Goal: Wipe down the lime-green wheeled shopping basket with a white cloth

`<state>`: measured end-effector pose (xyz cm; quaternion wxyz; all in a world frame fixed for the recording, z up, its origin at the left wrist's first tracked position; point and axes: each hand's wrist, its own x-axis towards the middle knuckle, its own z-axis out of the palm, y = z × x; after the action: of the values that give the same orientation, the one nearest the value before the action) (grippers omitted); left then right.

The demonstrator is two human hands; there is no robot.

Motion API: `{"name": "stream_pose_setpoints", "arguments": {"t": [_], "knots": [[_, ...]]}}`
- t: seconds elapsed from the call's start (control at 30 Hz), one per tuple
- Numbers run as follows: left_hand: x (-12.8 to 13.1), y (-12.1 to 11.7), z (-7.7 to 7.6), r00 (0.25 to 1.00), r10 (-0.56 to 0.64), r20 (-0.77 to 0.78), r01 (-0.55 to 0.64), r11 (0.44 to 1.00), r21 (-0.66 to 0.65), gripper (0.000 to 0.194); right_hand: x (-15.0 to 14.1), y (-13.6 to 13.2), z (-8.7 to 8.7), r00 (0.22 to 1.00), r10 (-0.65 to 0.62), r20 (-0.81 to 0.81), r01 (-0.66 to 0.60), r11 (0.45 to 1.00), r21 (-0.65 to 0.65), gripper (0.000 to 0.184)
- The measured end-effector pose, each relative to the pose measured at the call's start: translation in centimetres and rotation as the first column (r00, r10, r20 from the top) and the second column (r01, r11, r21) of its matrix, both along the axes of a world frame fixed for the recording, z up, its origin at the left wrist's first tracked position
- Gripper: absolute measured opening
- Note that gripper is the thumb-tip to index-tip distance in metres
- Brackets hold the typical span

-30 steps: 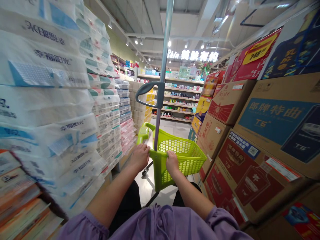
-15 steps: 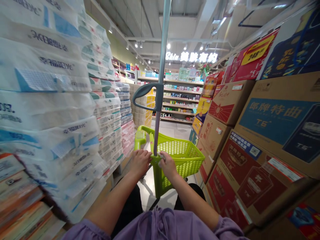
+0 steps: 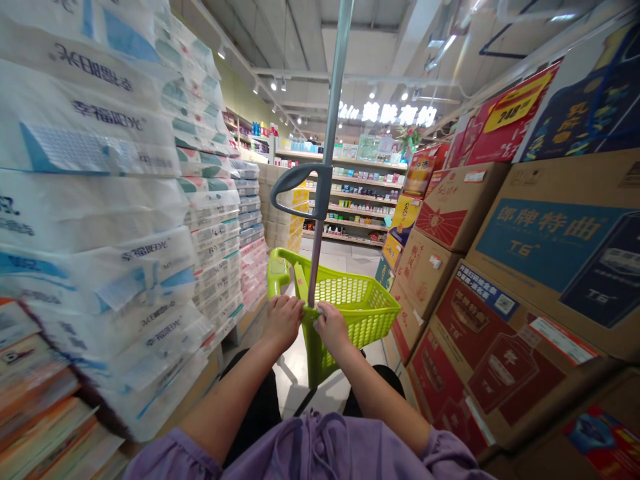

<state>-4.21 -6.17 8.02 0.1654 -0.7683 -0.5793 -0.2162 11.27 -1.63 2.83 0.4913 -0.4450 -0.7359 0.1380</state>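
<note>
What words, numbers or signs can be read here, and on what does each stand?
"郎牌特曲" and "T6": blue panel on a brown cardboard carton
"幸福阳光": white plastic-wrapped tissue packs
"248": yellow tag on a red carton
"美肤有约": white lit overhead sign
Labels on far shelf goods: too small to read

Your left fingers (image 3: pixel 283 308) curl over the near rim of a lime-green plastic shopping basket (image 3: pixel 353 293), just left of a slim grey pole (image 3: pixel 331 113). Your right fingers (image 3: pixel 326 312) grip the same rim just right of that pole, so the two hands sit close together. The basket's sides are a mesh of small holes, and a lime-green handle (image 3: pixel 278 277) lies along its far left side. The pole rises from the rim, leaning slightly in view, and carries a curved grey loop grip (image 3: pixel 295 175) high above the basket.
</note>
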Motion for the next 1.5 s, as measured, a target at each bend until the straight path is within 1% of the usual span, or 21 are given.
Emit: {"name": "stream_pose_setpoints", "arguments": {"t": [0.07,0.13,0.2,0.3,0.37,0.47,0.6,0.8,0.97,1.07,1.2,1.27,1.33,1.43,1.47,1.5], "knots": [[0.0,0.0,0.0,1.0,0.002,-0.003,-0.002,1.0,-0.001,0.023,-0.5,-0.4,0.6,0.999,0.034,0.017,-0.035,0.999,0.012,0.043],[-0.1,-0.1,0.0,1.0,0.008,-0.014,-0.008,1.0,0.002,0.023,-0.5,-0.7,0.8,0.999,0.048,0.026,-0.049,0.998,0.035,0.044],[0.0,-0.2,0.1,1.0,0.013,-0.025,-0.013,1.0,0.002,0.023,-0.1,-0.6,0.5,0.999,0.039,0.036,-0.041,0.998,0.056,0.042],[0.2,-0.5,0.1,0.999,0.019,-0.032,-0.02,1.0,-0.002,0.023,0.8,-0.1,-0.3,0.999,-0.008,0.048,0.005,0.998,0.07,0.04],[0.5,-0.6,0.0,0.999,0.028,-0.036,-0.028,1.0,0.007,0.022,1.2,0.2,-0.9,0.998,-0.027,0.051,0.024,0.997,0.072,0.041],[0.9,-0.6,-0.2,0.998,0.044,-0.035,-0.043,0.999,0.031,0.022,1.4,0.7,-1.5,0.997,-0.02,0.072,0.014,0.997,0.08,0.046],[1.2,-0.4,-0.2,0.998,0.06,-0.033,-0.059,0.998,0.036,0.022,1.5,1.2,-1.8,0.994,-0.009,0.104,0.002,0.997,0.071,0.055],[1.9,-0.6,0.0,0.998,0.056,-0.029,-0.055,0.998,0.044,0.024,1.7,2.3,-2.2,0.998,-0.025,0.066,0.022,0.999,0.043,0.054],[3.0,-1.1,0.2,0.999,0.028,-0.023,-0.028,0.999,0.04,0.037,2.2,2.8,-2.3,0.998,-0.045,0.045,0.044,0.999,0.018,0.054],[3.9,-1.1,0.4,1.0,-0.014,-0.018,0.014,1.0,0.017,0.045,2.8,3.3,-1.9,0.997,-0.069,0.043,0.069,0.998,0.0,0.053],[5.6,-1.2,0.6,0.995,-0.095,0.0,0.095,0.995,-0.009,0.049,4.0,4.1,-1.0,0.995,-0.086,0.044,0.087,0.996,-0.017,0.055],[6.5,-1.4,0.7,0.988,-0.15,0.026,0.151,0.988,-0.026,0.051,4.7,4.5,-0.5,0.994,-0.098,0.048,0.101,0.994,-0.044,0.052],[7.1,-1.5,0.8,0.971,-0.233,0.059,0.235,0.971,-0.035,0.053,5.6,4.5,0.1,0.992,-0.112,0.053,0.116,0.991,-0.069,0.046],[6.7,-0.9,0.8,0.92,-0.384,0.076,0.386,0.923,-0.005,0.053,7.0,3.8,1.1,0.99,-0.125,0.07,0.133,0.984,-0.12,0.036],[6.2,-0.5,0.7,0.911,-0.405,0.074,0.405,0.914,0.015,0.051,7.5,3.4,1.6,0.988,-0.133,0.078,0.143,0.98,-0.139,0.034],[5.5,0.0,0.7,0.913,-0.401,0.07,0.4,0.916,0.033,0.049,7.9,2.8,2.2,0.986,-0.148,0.084,0.159,0.976,-0.152,0.033]]}}
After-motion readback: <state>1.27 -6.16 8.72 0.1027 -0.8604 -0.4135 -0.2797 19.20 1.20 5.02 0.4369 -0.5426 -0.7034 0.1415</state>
